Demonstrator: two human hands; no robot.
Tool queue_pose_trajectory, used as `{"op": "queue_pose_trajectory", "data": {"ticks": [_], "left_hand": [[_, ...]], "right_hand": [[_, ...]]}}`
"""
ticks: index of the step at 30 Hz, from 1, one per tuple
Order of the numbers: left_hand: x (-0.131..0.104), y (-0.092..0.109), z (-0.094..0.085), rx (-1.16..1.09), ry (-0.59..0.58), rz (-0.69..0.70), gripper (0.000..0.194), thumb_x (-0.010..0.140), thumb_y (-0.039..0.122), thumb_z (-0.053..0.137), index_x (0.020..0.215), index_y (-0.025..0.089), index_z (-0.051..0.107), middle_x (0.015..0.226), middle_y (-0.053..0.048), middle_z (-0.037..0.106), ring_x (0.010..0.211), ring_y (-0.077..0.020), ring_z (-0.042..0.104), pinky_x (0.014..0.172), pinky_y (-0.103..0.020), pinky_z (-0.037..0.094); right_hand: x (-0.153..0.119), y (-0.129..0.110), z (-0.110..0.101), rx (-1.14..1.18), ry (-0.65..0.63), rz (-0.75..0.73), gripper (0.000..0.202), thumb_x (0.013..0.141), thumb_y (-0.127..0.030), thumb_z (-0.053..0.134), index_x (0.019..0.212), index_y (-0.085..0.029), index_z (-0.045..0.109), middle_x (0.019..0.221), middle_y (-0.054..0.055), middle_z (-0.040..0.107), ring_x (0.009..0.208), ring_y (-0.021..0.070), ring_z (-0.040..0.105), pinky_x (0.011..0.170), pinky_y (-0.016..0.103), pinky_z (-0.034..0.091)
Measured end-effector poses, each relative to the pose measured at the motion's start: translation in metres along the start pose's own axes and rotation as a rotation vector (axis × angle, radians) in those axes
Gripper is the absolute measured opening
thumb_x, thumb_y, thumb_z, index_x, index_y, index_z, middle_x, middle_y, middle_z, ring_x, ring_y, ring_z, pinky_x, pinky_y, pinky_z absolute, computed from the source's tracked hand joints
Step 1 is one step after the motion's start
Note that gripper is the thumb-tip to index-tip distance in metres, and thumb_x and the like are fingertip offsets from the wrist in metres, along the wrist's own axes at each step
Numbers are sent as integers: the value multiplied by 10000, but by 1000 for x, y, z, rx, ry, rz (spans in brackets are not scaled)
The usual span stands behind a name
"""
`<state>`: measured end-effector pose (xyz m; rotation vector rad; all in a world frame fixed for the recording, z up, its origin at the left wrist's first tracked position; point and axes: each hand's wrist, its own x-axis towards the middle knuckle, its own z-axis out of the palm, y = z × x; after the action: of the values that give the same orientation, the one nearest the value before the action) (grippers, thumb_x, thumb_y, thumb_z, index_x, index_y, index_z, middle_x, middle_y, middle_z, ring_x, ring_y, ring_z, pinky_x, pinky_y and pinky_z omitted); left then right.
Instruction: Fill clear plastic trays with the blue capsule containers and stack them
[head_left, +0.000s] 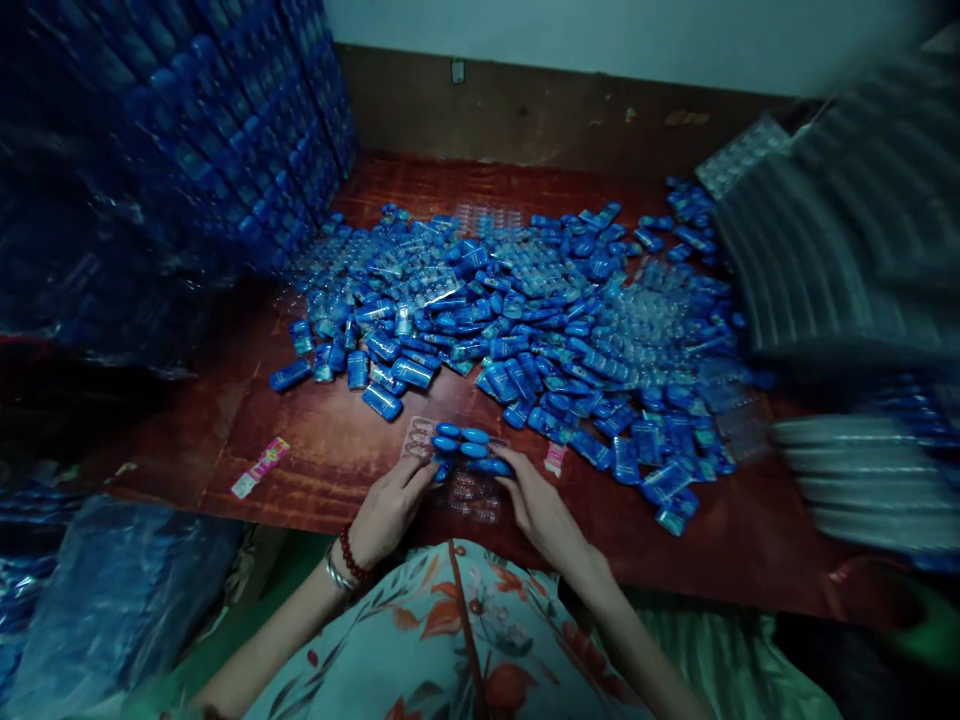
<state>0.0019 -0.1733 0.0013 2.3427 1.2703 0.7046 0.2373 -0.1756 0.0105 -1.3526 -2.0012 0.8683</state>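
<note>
In front of my body a clear plastic blister tray (pixel 418 437) lies on the table, with several small blue packets (pixel 473 450) set in its middle hollows. My left hand (pixel 386 512) is at the tray's left side, finger and thumb closed on a blue packet (pixel 443 469). At the right side, my right hand (pixel 537 500) has its fingers closed on another blue packet (pixel 491 467). The tray's near hollows (pixel 472 500) show bare plastic between my hands. Part of each held packet is hidden by fingers.
A wide heap of loose blue packets (pixel 517 340) mixed with clear trays (pixel 645 315) covers the red-brown table (pixel 315 470). Tall stacks of filled trays (pixel 225 130) stand left; stacked empty trays (pixel 832 230) stand right. Pink wrappers (pixel 259 467) lie near the front edge.
</note>
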Motion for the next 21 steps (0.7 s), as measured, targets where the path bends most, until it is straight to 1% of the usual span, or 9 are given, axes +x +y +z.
{"op": "queue_pose_trajectory", "data": {"ticks": [2,4,6,8,11,13,17,19,21], "left_hand": [[3,-3,-1,69,-37,71,295,925,119,348,1162,158,521,967,-95,595,860,-168,596,738,-277,532],[5,-3,-4,111,-99,111,321,904,80,337,1164,146,512,951,-98,591,861,-177,587,747,-298,530],[6,-1,-7,152,-174,130,336,876,52,349,1164,138,500,983,-107,585,920,-196,573,806,-334,520],[9,2,-10,194,-251,143,328,856,41,373,1145,135,497,1018,-112,578,970,-211,558,854,-361,505],[15,7,-12,218,-356,165,264,846,46,409,1068,139,519,1016,-103,575,964,-215,554,851,-360,502],[19,10,-13,208,-393,162,222,847,54,431,1028,140,528,1008,-98,577,952,-214,555,844,-356,500],[20,15,-9,220,-380,108,248,851,43,421,1047,140,538,1034,-102,581,979,-211,545,845,-350,490],[17,15,-5,247,-320,104,288,853,37,412,1092,133,540,1069,-116,582,992,-214,542,837,-348,486],[12,11,-1,268,-214,118,305,871,69,427,1149,136,532,1094,-125,585,978,-222,545,803,-350,485]], "right_hand": [[-1,5,14,-62,35,-73,398,913,-136,365,1296,-239,394,1149,82,582,1068,184,575,889,354,509],[-2,8,21,-179,48,-161,391,905,-108,355,1272,-213,433,1078,95,600,1010,193,590,843,350,525],[-3,6,23,-339,30,-230,395,895,-76,328,1249,-175,473,1037,118,604,957,208,591,784,350,531],[-2,0,22,-494,-1,-261,372,895,-71,329,1206,-149,519,969,121,609,871,208,585,726,337,520],[4,-14,20,-651,-69,-286,304,906,-101,379,1135,-151,573,841,87,597,760,187,554,667,303,476],[10,-22,21,-710,-99,-304,274,912,-119,397,1096,-159,596,778,66,579,727,177,536,642,289,444],[15,-26,20,-743,-50,-329,267,913,-126,414,1089,-156,612,767,59,585,720,166,529,668,293,410],[12,-22,17,-711,-19,-350,276,910,-138,437,1125,-166,608,786,57,601,724,159,535,690,294,405],[9,-13,12,-631,3,-364,281,914,-190,466,1160,-184,601,772,43,607,706,148,539,678,280,405]]}}
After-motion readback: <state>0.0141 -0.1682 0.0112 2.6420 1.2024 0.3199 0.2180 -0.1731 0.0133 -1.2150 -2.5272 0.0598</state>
